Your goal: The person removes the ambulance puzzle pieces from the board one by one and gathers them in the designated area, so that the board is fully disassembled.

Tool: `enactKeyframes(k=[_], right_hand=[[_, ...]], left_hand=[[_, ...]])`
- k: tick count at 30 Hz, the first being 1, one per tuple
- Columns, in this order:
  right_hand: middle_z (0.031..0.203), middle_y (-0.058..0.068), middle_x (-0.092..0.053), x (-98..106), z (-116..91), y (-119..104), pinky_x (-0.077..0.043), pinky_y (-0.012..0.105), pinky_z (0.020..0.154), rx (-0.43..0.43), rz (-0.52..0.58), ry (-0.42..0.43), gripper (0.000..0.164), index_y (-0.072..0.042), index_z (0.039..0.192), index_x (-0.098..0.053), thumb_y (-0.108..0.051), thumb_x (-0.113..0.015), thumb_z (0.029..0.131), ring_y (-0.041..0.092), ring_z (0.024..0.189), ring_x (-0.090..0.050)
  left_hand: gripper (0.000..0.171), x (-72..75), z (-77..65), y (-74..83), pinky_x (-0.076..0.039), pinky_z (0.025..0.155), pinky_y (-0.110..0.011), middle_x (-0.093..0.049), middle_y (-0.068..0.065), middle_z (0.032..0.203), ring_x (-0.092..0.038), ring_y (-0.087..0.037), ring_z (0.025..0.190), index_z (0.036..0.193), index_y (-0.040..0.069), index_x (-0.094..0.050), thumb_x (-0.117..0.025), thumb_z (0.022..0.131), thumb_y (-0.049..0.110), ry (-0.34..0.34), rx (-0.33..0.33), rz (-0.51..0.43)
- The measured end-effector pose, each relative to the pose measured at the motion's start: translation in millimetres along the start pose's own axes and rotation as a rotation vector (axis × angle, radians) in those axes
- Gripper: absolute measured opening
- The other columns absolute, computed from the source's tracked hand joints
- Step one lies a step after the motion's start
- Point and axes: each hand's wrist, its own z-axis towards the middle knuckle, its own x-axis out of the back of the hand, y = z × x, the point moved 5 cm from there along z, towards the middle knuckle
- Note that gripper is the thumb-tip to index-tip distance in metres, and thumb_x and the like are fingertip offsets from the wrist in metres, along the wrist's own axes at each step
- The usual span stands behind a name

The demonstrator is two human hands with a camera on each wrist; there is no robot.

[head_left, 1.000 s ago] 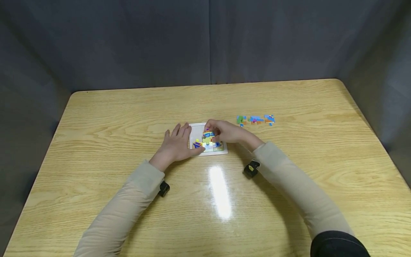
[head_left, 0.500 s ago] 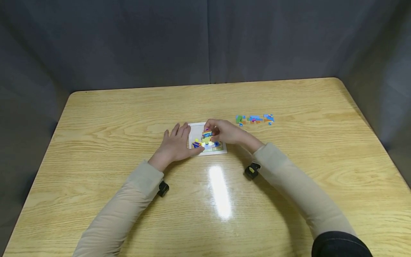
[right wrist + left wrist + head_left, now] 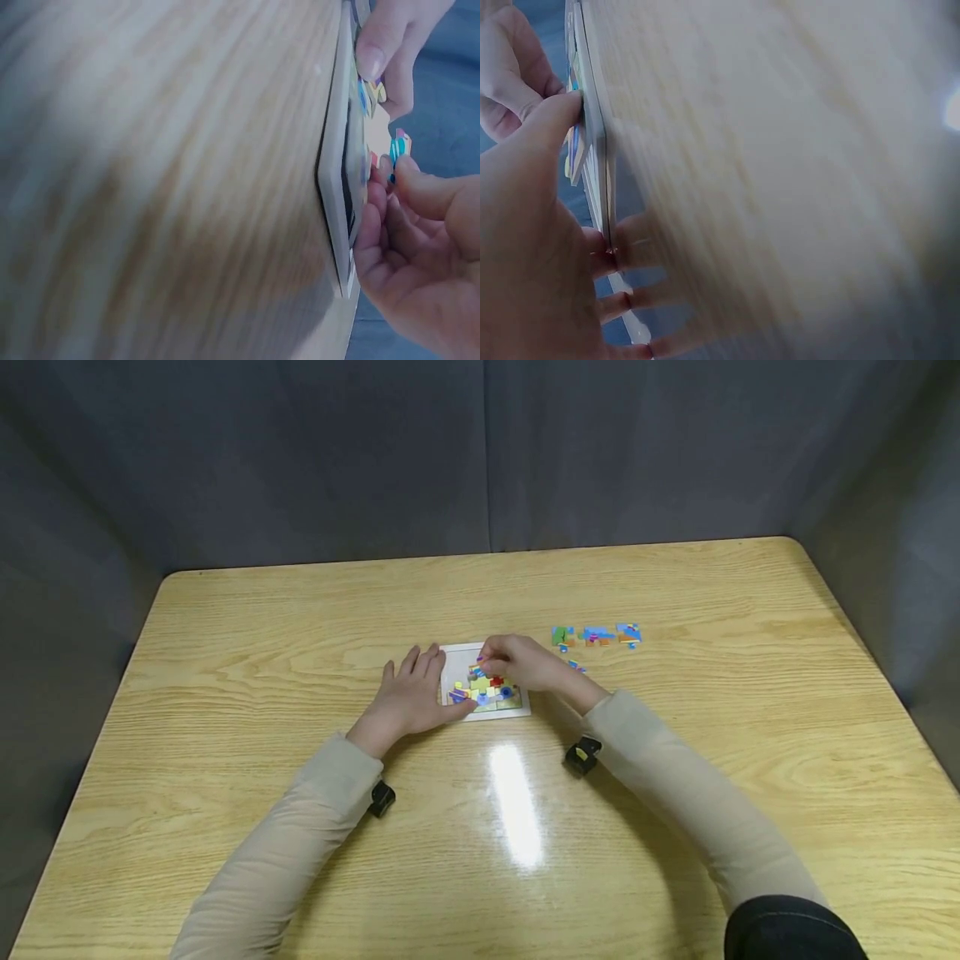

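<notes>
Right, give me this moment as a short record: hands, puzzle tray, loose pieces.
left hand: fingers spread, resting at the left side of the puzzle tray
right hand: pinching a puzzle piece over the tray
tray fill: partly filled, far left part bare
loose pieces: three in a row on the table, right of the tray; another piece closer to the right hand

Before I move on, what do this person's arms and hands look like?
The left hand and right hand are ungloved. The left sleeve and right sleeve are long and pale beige. Each wrist bears a small black device, the right one yellow-marked. Black cloth meets the right sleeve near the picture's bottom.
</notes>
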Motion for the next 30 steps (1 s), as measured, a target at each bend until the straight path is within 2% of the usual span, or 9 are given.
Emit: enactKeyframes(k=[7, 12, 20, 24, 30], right_hand=[[0.083, 0.005, -0.059, 0.0, -3.4, 0.2, -0.042, 0.025, 0.069, 0.004, 0.06, -0.041, 0.013, -0.004, 0.1, -0.057, -0.014, -0.047, 0.1, 0.014, 0.074, -0.049], [0.089, 0.008, -0.063, -0.8, -5.0, 0.2, -0.043, 0.026, 0.069, 0.014, 0.064, -0.059, 0.012, -0.006, 0.104, -0.055, -0.014, -0.046, 0.101, 0.015, 0.075, -0.051], [0.089, 0.009, -0.065, -0.3, -8.3, -0.7, -0.044, 0.026, 0.07, 0.029, 0.048, -0.084, 0.01, -0.008, 0.108, -0.053, -0.01, -0.051, 0.098, 0.015, 0.075, -0.053], [0.092, 0.009, -0.065, 0.6, -9.6, -0.6, -0.044, 0.027, 0.073, 0.021, 0.098, -0.102, 0.009, -0.006, 0.106, -0.054, -0.01, -0.049, 0.099, 0.015, 0.079, -0.053], [0.092, 0.009, -0.065, 1.2, -9.7, 0.3, -0.046, 0.024, 0.075, 0.026, 0.126, -0.111, 0.014, -0.001, 0.108, -0.057, -0.001, -0.056, 0.094, 0.014, 0.082, -0.054]], left_hand=[[0.097, 1.5, -0.1, 0.7, -0.005, 0.117, -0.063, -0.001, -0.01, 0.163, 0.001, -0.034, 0.15, 0.154, 0.006, -0.006, -0.041, 0.089, 0.069, -0.012, 0.002, -0.004], [0.097, 1.4, -0.7, 0.8, -0.004, 0.117, -0.063, -0.001, -0.01, 0.163, 0.001, -0.034, 0.15, 0.154, 0.007, -0.006, -0.041, 0.089, 0.069, -0.017, 0.005, -0.004], [0.098, 1.3, -0.3, 0.8, -0.005, 0.117, -0.063, -0.003, -0.01, 0.163, 0.0, -0.035, 0.15, 0.154, 0.006, -0.006, -0.042, 0.088, 0.069, -0.008, 0.001, 0.003], [0.098, 0.7, 0.0, 0.3, -0.005, 0.117, -0.063, -0.002, -0.01, 0.163, 0.0, -0.034, 0.15, 0.154, 0.007, -0.006, -0.042, 0.088, 0.07, -0.011, 0.008, 0.003], [0.099, 0.4, 0.3, -0.3, -0.004, 0.118, -0.062, -0.001, -0.009, 0.163, 0.0, -0.033, 0.15, 0.155, 0.008, -0.005, -0.041, 0.088, 0.071, -0.012, 0.01, 0.004]])
